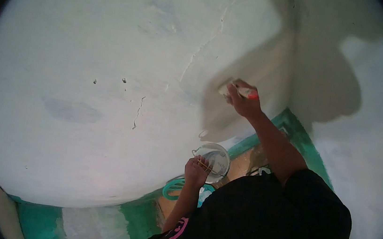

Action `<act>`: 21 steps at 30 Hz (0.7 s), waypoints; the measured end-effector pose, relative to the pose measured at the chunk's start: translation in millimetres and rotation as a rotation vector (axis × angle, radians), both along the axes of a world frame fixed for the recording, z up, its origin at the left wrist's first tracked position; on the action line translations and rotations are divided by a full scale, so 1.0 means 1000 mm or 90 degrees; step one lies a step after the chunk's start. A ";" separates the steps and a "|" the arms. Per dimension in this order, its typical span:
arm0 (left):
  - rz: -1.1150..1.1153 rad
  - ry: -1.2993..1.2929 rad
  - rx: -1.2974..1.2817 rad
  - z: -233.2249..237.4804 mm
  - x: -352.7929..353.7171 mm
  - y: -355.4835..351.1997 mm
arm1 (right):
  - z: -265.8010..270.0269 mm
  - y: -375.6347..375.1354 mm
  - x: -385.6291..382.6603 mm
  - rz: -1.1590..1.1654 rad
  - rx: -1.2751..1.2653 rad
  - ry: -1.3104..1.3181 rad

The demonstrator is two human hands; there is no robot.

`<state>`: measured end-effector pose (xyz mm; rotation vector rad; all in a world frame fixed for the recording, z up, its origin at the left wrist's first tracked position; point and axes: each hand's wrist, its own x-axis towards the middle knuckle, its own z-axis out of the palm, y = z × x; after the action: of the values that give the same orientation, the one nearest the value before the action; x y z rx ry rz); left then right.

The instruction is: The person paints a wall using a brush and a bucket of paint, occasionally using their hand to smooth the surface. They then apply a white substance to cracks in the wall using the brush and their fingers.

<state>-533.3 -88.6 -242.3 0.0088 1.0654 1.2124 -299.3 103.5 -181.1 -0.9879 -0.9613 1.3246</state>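
My right hand [244,101] is closed around a paintbrush [223,89] with a red end on its handle. The bristles are right at the white wall [116,30], near the corner. Below it, my left hand [196,169] grips the handle of a clear, whitish bucket [228,159], with the fingers wrapped on the yellowish bar. Pale liquid or residue shows inside the bucket. My arm and the dark shadow of my upper body fall across the wall around the brush.
A green plastic chair or stool [171,192] stands below the bucket. Green paint [143,213] bands the lower wall, with a white patch [94,226] on it. Cracks [139,111] and small holes [124,80] mark the wall. A second wall [357,152] meets it on the right.
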 end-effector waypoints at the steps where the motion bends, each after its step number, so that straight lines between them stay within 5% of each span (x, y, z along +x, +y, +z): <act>1: 0.004 0.011 -0.013 0.001 0.002 0.002 | 0.033 0.001 0.005 -0.007 0.045 0.015; 3: 0.009 0.022 -0.031 0.004 0.004 0.002 | 0.052 0.007 0.011 -0.014 0.085 0.029; 5: 0.015 0.030 -0.036 0.008 0.005 0.005 | 0.057 0.016 0.014 -0.095 0.379 -0.113; 8: -0.002 0.027 -0.031 0.022 0.012 0.007 | 0.003 0.017 0.007 -0.179 0.538 -0.228; 13: -0.075 -0.006 -0.002 -0.002 0.003 0.005 | -0.095 -0.023 0.006 -0.095 0.351 -0.372; 19: -0.206 -0.017 0.043 -0.008 0.008 0.023 | -0.083 -0.026 0.028 -0.125 0.344 -0.379; 21: -0.229 -0.015 0.047 -0.004 0.014 0.029 | -0.040 -0.015 0.031 -0.172 0.407 -0.371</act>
<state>-519.6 -60.0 -246.0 0.2333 0.9508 0.9224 -268.0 88.3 -221.4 -0.9577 -1.5047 0.4345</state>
